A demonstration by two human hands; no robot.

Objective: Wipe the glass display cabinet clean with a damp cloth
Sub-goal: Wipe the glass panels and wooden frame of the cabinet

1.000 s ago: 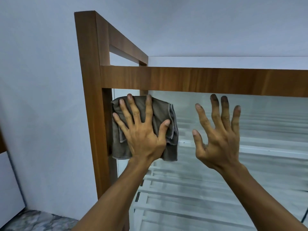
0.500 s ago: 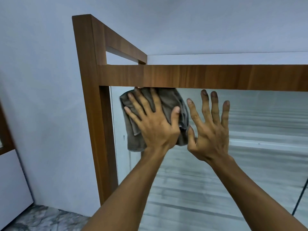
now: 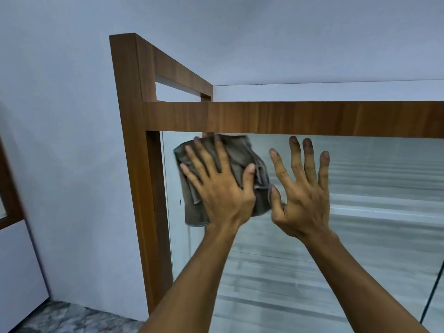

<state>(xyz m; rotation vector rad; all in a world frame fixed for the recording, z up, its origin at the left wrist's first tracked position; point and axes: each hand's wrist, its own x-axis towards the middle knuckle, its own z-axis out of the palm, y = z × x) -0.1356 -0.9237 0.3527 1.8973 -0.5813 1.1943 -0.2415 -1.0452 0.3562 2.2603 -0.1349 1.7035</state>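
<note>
Head: left hand [image 3: 221, 188] presses cloth [image 3: 237, 152].

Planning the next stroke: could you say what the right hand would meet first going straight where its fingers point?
Probably the wooden top rail just above the right hand; only bare glass lies between.

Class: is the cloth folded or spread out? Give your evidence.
Folded: the cloth shows overlapping layers and hemmed edges under the left hand.
</note>
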